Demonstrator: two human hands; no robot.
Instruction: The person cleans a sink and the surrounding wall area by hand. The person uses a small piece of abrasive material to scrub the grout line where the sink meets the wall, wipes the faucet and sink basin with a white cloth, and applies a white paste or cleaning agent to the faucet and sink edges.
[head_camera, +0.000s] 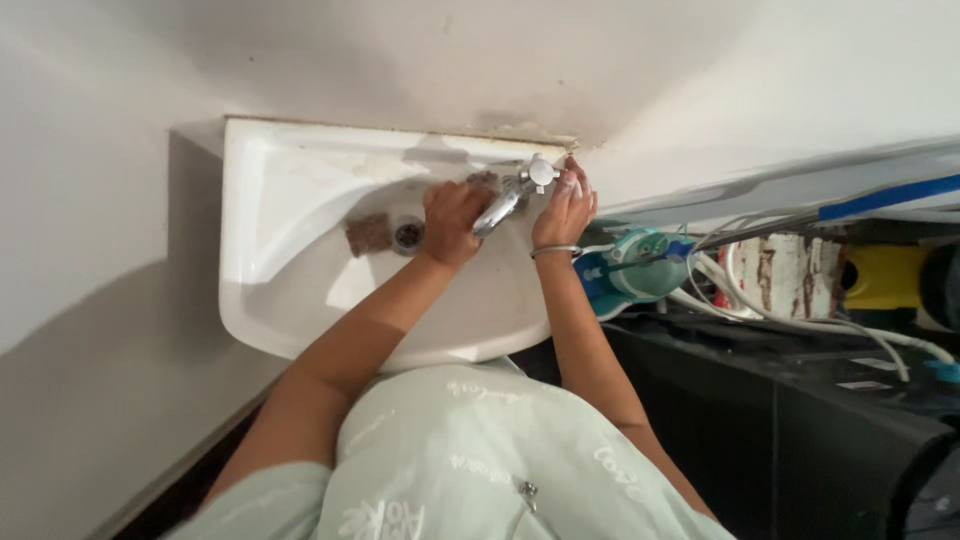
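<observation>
Across the upper left of the frame hangs a white wall-mounted sink (290, 200), with a brown scrub pad (368, 234) lying just left of its drain (408, 234). Right of the drain, the left hand (452, 220) sits curled inside the basin (whether it grips anything I cannot tell) beneath the chrome tap (505, 203). At centre frame, the right hand (565, 208), a bangle on its wrist, rests its fingers together against the tap's cross handle (541, 173). Further right stands a teal bottle (640, 268).
</observation>
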